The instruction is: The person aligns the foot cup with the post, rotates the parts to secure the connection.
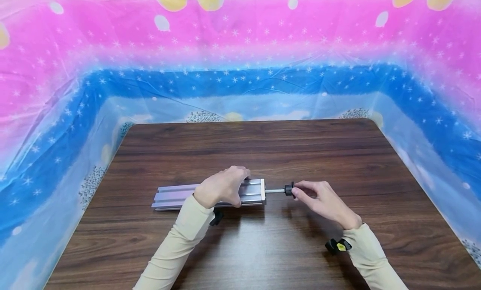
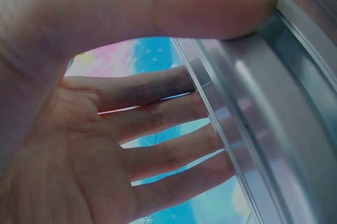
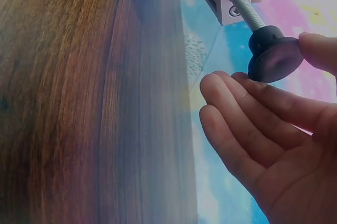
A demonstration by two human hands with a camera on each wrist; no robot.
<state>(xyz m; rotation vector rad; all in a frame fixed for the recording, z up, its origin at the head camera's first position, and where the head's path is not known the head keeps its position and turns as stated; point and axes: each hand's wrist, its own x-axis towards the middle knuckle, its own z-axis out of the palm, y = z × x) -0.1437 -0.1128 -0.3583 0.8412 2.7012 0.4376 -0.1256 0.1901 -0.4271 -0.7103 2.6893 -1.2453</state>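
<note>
A silver aluminium extrusion profile lies lengthwise over the table, grooves along it. My left hand grips it from above near its right end, thumb on the near side and fingers on the far side; the left wrist view shows the thumb pressing the profile. On the right end sits a pale end plate with socket-head screws. Out of it sticks a threaded rod carrying a black levelling foot. My right hand pinches the foot's round base at the rim between thumb and fingertips.
The dark wood-grain table has rounded far corners. Patterned pink and blue cloth hangs around its back and sides. A black wrist strap piece is by the right sleeve, another by the left.
</note>
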